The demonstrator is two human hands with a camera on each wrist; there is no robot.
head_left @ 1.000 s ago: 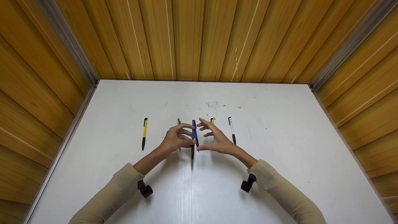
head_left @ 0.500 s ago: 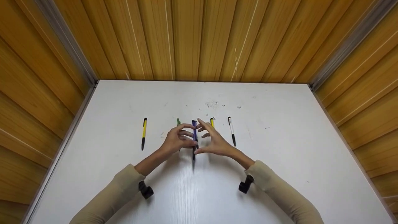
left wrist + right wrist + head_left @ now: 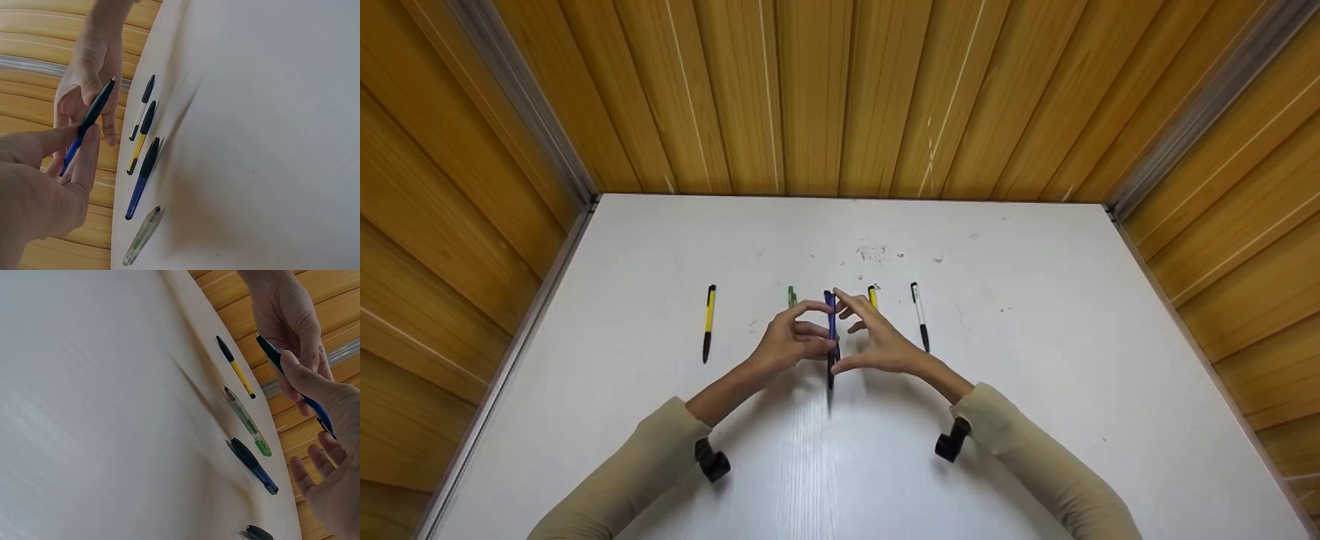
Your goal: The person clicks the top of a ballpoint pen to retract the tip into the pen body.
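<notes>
A blue pen with a dark grip (image 3: 832, 322) is held above the table, its tip end towards the person. My left hand (image 3: 784, 341) pinches it between thumb and fingers, seen closely in the left wrist view. On the pen's other side is my right hand (image 3: 885, 341), fingers spread and not wrapped round it. Its thumb (image 3: 292, 363) overlaps the pen near the tip end in the right wrist view; whether it presses there is unclear. Below lies a second blue pen (image 3: 142, 183), mostly hidden in the head view.
On the white table (image 3: 1035, 420) lie a green clear pen (image 3: 142, 239), a yellow-black pen (image 3: 709, 322) at left, another yellow-black pen (image 3: 872, 296) partly behind the right hand, and a white-black pen (image 3: 919, 311). Wood-look walls (image 3: 810, 97) stand behind and at both sides.
My right hand has moved slightly left and nearer the held pen, its thumb now at the pen's lower part. The held pen has shifted slightly right, over the second blue pen.
</notes>
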